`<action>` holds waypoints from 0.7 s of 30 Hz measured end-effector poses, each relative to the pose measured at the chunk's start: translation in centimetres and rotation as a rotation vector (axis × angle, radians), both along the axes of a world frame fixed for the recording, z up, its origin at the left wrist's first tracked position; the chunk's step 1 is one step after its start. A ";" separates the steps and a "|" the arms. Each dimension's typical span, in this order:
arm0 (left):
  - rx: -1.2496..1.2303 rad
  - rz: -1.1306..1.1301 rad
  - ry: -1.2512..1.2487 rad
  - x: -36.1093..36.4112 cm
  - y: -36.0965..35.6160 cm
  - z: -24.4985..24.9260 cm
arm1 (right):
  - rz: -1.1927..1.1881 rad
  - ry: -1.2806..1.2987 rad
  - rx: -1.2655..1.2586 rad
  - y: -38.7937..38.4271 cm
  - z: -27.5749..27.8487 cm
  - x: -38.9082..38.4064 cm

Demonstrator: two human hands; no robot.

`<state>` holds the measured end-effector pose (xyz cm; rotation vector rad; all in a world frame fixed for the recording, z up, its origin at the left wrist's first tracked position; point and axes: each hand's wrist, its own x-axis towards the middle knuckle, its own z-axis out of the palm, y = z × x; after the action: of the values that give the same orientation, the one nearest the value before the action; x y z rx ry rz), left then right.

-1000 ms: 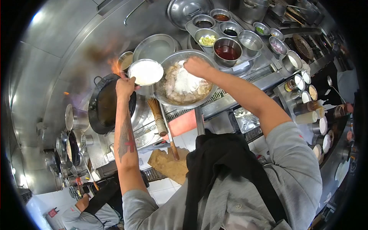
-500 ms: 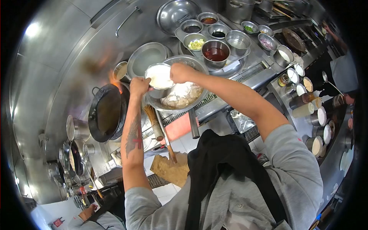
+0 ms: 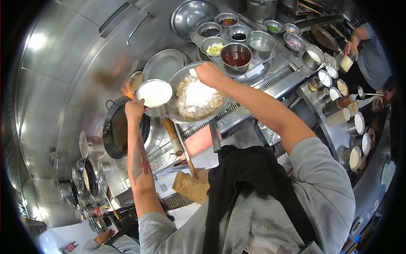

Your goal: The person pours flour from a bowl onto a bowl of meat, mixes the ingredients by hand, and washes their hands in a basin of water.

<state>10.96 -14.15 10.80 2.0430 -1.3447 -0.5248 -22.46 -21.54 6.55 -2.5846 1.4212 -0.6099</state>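
Observation:
My left hand grips the rim of a metal container of white powder, held beside the large steel bowl. In that bowl lie pale, floured pieces with a bright heap of white powder on top. Over the bowl's upper edge is my right hand, its fingers closed together around something white at the fingertips, too small to make out.
A black wok stands left, with flame behind it. Behind the bowl, a tray holds a pot of red liquid and several small bowls. A whisk brush lies in front. Co-workers are at far right and bottom left.
My left hand has moved left with the powder container, away from above the bowl. My right hand has left the container and is now over the bowl, which holds more visible powder.

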 end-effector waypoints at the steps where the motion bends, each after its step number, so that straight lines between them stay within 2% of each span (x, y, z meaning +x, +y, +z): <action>1: -0.022 0.031 0.133 0.4 0.6 -0.1 | -0.032 -0.072 0.003 0.1 1.1 -1.0; 3: -0.113 0.097 0.574 1.0 3.1 -0.6 | -0.062 -0.153 -0.013 -0.1 3.0 -3.5; 4: -0.131 0.113 0.699 1.4 3.8 -1.5 | -0.066 -0.245 -0.042 -0.3 3.5 -5.2; 5: -0.248 0.211 0.699 -2.1 4.5 -1.1 | -0.070 -0.331 -0.064 -0.2 3.9 -6.4; 6: -0.259 0.100 0.654 -3.8 3.7 -1.6 | -0.077 -0.389 -0.053 1.1 5.7 -7.7; 7: -0.252 0.005 0.614 -5.6 3.5 -2.8 | -0.106 -0.406 -0.048 0.4 4.6 -8.3; 9: -0.126 -0.037 0.407 -9.8 1.9 -2.4 | -0.102 -0.440 -0.021 1.1 5.4 -10.1; 13: -0.016 -0.117 0.627 -17.4 0.4 -2.2 | -0.052 -0.442 -0.112 2.9 7.8 -14.8; 15: 0.018 -0.203 0.675 -21.9 -0.7 -2.4 | 0.015 -0.158 -0.193 2.6 7.8 -17.4; 16: 0.058 -0.282 0.650 -24.5 -1.0 -2.2 | 0.124 -0.170 -0.278 2.6 7.5 -18.6; 19: 0.157 -0.446 0.617 -32.2 -1.8 -1.4 | 0.474 0.116 -0.546 3.4 6.5 -23.0; 21: 0.236 -0.582 0.634 -36.4 -2.4 -1.4 | 0.511 0.145 -0.613 4.0 6.1 -27.2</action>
<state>-25.41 -16.57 9.44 1.4111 -1.4874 -1.5008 -49.61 -17.54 12.67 -3.3359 0.5842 -0.8880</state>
